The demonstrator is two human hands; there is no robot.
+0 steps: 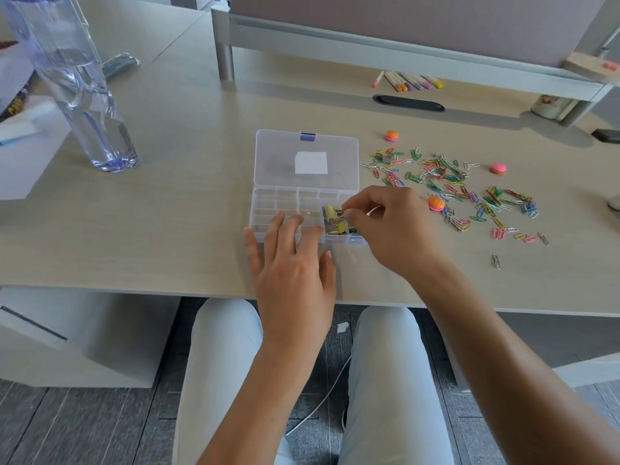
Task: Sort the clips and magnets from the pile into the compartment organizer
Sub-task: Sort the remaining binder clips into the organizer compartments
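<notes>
A clear plastic compartment organizer (285, 203) lies open on the desk, its lid (305, 159) folded back. Yellow binder clips (335, 220) fill its right-hand compartments. My right hand (385, 226) is over the organizer's right end, thumb and fingers pinched on the wire handle of a yellow binder clip (330, 211). My left hand (292, 260) rests flat with fingers spread on the organizer's near-left part. A pile of coloured paper clips (449, 182) spreads to the right. Three round magnets lie there: orange (391, 135), pink (499, 168), orange-pink (436, 203).
A tall clear water bottle (80, 85) stands at the left. Coloured markers (409, 82) lie under a raised shelf (402, 45) at the back, with a dark cable slot (409, 104) in front. Papers lie at the far left. The desk's front edge (134, 290) runs just behind my knees.
</notes>
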